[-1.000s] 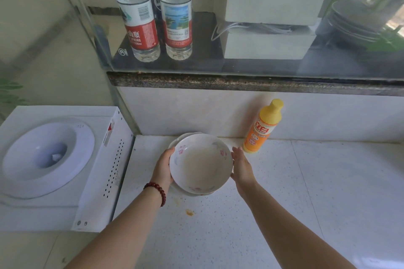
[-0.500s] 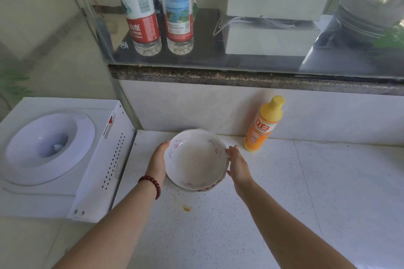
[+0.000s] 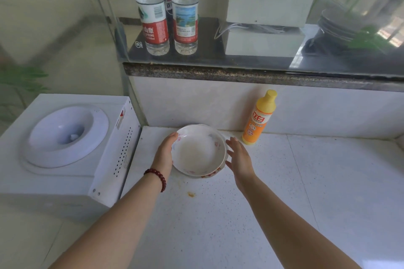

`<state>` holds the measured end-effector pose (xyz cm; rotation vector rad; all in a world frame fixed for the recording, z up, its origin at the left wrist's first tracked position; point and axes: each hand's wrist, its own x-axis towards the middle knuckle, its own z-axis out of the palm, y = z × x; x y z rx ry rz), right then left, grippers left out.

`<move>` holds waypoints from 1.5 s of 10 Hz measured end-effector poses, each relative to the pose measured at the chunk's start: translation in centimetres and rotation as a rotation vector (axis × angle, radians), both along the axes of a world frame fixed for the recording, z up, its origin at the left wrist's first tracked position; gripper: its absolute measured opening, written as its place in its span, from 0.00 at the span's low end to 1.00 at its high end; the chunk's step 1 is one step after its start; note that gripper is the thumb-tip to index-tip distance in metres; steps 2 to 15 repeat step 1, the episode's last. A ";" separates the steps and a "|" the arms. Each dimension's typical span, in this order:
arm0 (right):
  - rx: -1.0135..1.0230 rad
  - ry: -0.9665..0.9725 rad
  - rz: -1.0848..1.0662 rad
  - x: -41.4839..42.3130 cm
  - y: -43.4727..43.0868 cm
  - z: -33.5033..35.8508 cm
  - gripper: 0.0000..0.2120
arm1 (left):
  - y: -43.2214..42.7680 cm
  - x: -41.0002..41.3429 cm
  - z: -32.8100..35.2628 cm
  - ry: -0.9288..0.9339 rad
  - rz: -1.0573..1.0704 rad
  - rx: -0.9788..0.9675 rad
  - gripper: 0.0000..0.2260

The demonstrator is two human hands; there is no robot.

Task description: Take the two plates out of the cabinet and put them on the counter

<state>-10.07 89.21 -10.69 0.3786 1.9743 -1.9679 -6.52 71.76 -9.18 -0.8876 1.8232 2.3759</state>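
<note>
The two stacked plates (image 3: 200, 150) had come down onto the table (image 3: 284, 192) beside the yellow bottle (image 3: 260, 118); the right hand (image 3: 238, 157) had let go and hung open just beside them; the left hand (image 3: 167, 150) still cupped the rim; the task looked nearly done.

White speckled counter (image 3: 251, 214) w/ stacked plates (image 3: 200, 152), orange bottle (image 3: 260, 119), small orange stain (image 3: 191, 194).

Left hand (image 3: 165, 153) cupped with fingers curled; right hand (image 3: 239, 158) open, fingers spread.
</note>
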 end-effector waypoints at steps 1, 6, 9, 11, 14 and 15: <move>-0.078 0.041 -0.043 2.6 -0.1 1.3 0.14 | 0.2 2.6 1.4 0.044 -0.027 0.000 0.10; -0.078 0.041 -0.043 2.6 -0.1 1.3 0.14 | 0.2 2.6 1.4 0.044 -0.027 0.000 0.10; -0.078 0.041 -0.043 2.6 -0.1 1.3 0.14 | 0.2 2.6 1.4 0.044 -0.027 0.000 0.10; -0.078 0.041 -0.043 2.6 -0.1 1.3 0.14 | 0.2 2.6 1.4 0.044 -0.027 0.000 0.10; -0.078 0.041 -0.043 2.6 -0.1 1.3 0.14 | 0.2 2.6 1.4 0.044 -0.027 0.000 0.10; -0.078 0.041 -0.043 2.6 -0.1 1.3 0.14 | 0.2 2.6 1.4 0.044 -0.027 0.000 0.10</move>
